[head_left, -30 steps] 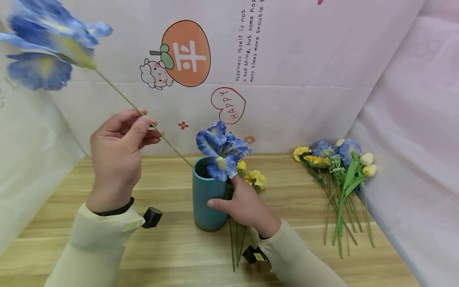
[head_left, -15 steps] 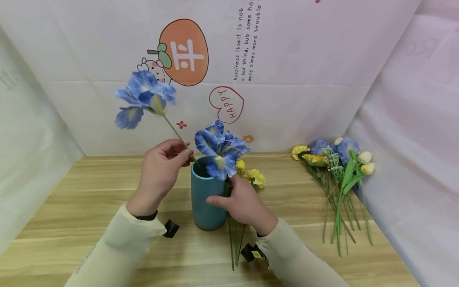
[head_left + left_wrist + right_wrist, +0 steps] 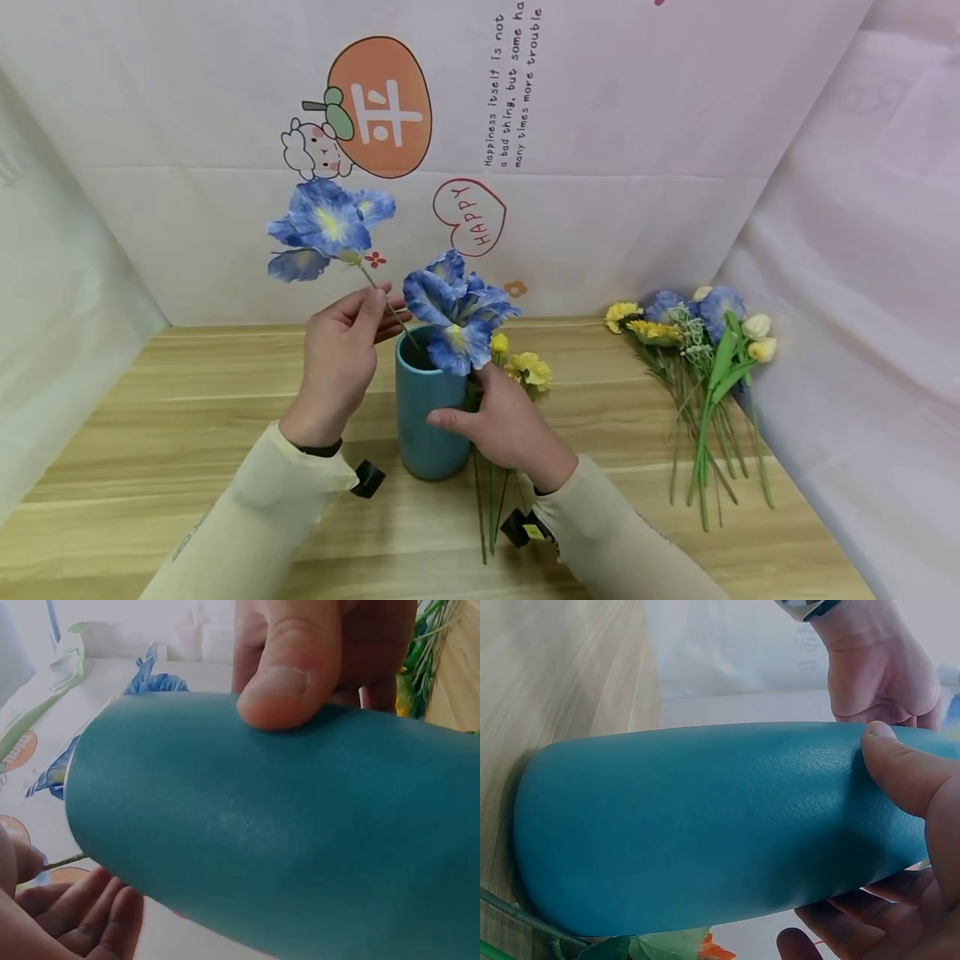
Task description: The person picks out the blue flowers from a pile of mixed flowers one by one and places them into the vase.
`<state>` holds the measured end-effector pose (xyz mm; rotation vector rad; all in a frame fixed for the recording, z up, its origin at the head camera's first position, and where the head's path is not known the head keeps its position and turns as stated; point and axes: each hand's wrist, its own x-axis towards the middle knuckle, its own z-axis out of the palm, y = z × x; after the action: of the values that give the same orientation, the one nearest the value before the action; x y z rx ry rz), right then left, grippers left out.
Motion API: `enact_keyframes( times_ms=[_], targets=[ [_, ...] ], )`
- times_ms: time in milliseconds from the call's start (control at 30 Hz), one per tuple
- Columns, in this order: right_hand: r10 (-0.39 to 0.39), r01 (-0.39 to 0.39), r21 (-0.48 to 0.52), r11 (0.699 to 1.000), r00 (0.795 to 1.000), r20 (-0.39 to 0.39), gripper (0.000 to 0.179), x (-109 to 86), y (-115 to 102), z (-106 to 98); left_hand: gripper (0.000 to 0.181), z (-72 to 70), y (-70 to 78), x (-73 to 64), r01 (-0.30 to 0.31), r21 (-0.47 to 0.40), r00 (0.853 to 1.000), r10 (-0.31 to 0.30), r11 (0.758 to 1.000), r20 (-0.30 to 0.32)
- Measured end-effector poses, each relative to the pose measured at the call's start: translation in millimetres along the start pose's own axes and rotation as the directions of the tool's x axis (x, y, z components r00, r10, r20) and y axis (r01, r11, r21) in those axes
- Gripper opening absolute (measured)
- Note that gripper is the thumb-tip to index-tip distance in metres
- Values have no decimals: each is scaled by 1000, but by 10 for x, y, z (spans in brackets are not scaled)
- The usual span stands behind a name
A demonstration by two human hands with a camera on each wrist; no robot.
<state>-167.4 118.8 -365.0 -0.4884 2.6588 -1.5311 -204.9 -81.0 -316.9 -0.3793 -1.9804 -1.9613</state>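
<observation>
The left hand pinches a blue flower's stem over the vase. The right hand grips the vase, mid-table.

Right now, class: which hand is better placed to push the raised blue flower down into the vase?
The left hand: it pinches the stem of the raised blue flower, whose end is at the vase mouth. The right hand grips the vase, steadying it.
</observation>
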Motion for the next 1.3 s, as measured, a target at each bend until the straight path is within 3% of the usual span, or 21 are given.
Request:
enact_keyframes(
  times_ms=[67, 133, 267, 367, 567, 633, 733, 833, 900, 967, 1033, 1067, 1167, 1300],
  targets=[
    [-10, 10, -2, 1000, 1000, -4, 93, -1, -1, 2, 36, 15, 5, 0, 6, -18, 1000, -7, 1000, -25],
    [-15, 15, -9, 1000, 1000, -6, 92, -4, -3, 3, 32, 22, 13, 2, 55, 5, 998, -55, 998, -20],
    [-11, 11, -29, 1000, 1000, -5, 90, -18, -8, 5, 28, 22, 10, 8, 160, 129, 982, -171, 979, 81],
    [-6, 6, -30, 1000, 1000, -5, 93, -23, -12, 7, 28, 17, -10, -1, 179, 178, 968, -206, 968, 146],
    [-15, 15, -23, 1000, 1000, -9, 96, -21, -5, 10, 36, -6, -72, -66, 238, 75, 944, -249, 968, 218],
    [-21, 21, -21, 1000, 1000, -10, 95, -20, 2, 11, 38, -13, -93, -97, 249, 7, 938, -243, 969, 247],
    [-30, 30, -9, 1000, 999, -14, 96, -18, 13, 11, 35, -9, -126, -135, 223, -96, 942, -190, 970, 276],
    [-38, 38, -2, 999, 999, -17, 94, -16, 21, 9, 40, -29, -203, -168, 145, -194, 937, -71, 970, 343],
    [-42, 42, 6, 999, 999, -16, 93, -19, 20, 7, 47, -71, -301, -168, 84, -242, 907, 26, 967, 420],
    [-42, 42, 9, 999, 999, -13, 92, -23, 16, 6, 62, -132, -393, -179, 46, -261, 863, 93, 964, 496],
    [-43, 43, 12, 999, 999, -11, 92, -28, 13, 4, 76, -179, -473, -178, 31, -252, 818, 120, 967, 562],
    [-45, 45, 13, 999, 999, -8, 91, -30, 13, 3, 82, -190, -501, -178, 15, -220, 806, 118, 975, 580],
    [-57, 57, 4, 998, 998, 6, 91, -32, 15, -11, 85, -193, -533, -190, -27, -92, 811, 76, 995, 581],
    [-40, 42, -39, 998, 998, 39, 88, -50, 26, -91, 72, -194, -524, -207, -70, 51, 853, 34, 996, 521]
  ],
)
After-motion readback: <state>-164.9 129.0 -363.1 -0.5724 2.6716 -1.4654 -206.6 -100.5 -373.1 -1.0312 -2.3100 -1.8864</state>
